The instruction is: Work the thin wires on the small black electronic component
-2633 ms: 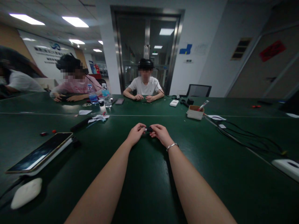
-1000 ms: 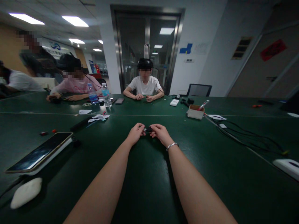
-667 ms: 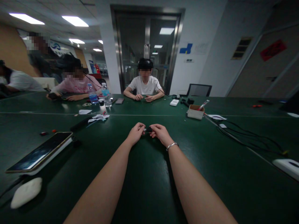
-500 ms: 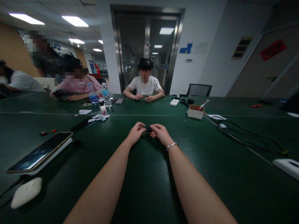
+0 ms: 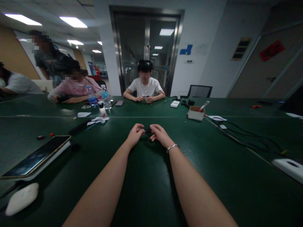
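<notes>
I've got a small, slim, dark, rod-like object [image 5: 148,130] sitting right between the hands, above the glossy green tabletop [image 5: 149,183]. The right hand [image 5: 161,135] pinches its near end; the left hand [image 5: 135,135] is curled narrow at the other tip, can't tell if it's gripping. I'd guess light, stiff, kinda slick, so I'd grab the thicker middle.

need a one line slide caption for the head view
Small black object between the left hand and right hand at a green table, a person in white seated opposite.
</notes>
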Motion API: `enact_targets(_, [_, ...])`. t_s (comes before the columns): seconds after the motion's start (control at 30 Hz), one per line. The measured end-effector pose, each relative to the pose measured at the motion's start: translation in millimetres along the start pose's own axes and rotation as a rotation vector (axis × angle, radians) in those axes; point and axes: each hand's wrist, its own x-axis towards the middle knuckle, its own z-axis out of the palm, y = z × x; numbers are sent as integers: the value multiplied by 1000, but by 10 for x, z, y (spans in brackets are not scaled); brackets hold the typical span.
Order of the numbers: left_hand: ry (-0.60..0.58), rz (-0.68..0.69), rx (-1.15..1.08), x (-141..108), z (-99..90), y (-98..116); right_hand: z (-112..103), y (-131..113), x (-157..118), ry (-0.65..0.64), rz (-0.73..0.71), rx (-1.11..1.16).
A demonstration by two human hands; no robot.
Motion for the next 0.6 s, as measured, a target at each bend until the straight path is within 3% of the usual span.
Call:
enact_targets(0.2, [3, -18, -23, -11, -3, 16, -27, -19, -22, -92, -97, 1])
enact_targets(0.4, [-6, 4, -35, -30, 11, 46, 8, 8, 32, -25, 19, -65])
enact_targets(0.6, [10, -32, -39, -31, 10, 72, -31, -14, -10, -112, -72, -56])
